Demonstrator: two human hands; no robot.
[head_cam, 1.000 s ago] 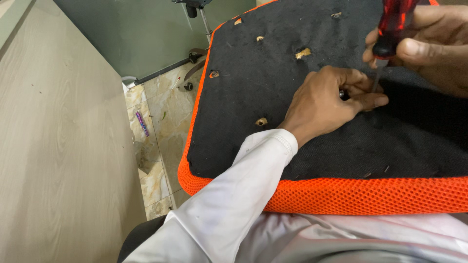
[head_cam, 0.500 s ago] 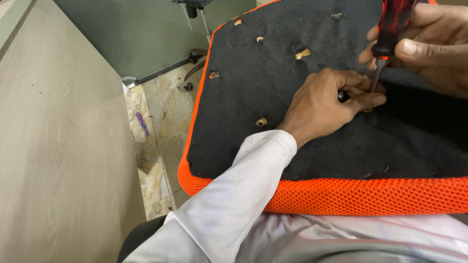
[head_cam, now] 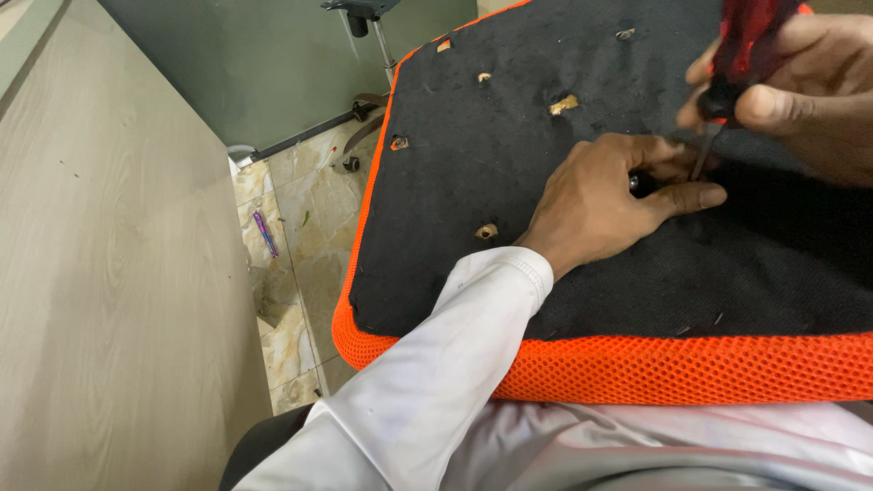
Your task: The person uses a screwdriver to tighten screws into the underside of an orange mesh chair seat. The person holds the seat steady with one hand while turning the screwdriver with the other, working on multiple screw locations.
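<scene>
An upturned seat cushion (head_cam: 509,145) lies across my lap, black fabric underside up, with an orange mesh rim (head_cam: 655,368). My left hand (head_cam: 609,195) rests flat on the black fabric, its fingertips pinching a small dark screw or fitting at the screwdriver's tip. My right hand (head_cam: 800,86) grips a red-and-black-handled screwdriver (head_cam: 741,50), its thin shaft (head_cam: 700,155) pointing down between my left fingers. Several torn holes show wood beneath the fabric, one (head_cam: 486,231) close to my left wrist.
A light wooden desk surface (head_cam: 109,300) fills the left side. Between desk and cushion is a strip of tiled floor (head_cam: 309,227) with a small purple pen (head_cam: 265,233) on it. A chair base with castors (head_cam: 364,100) stands near a grey-green wall.
My right hand has tilted the screwdriver a little more upright and shifted slightly. My left hand stays in place on the fabric.
</scene>
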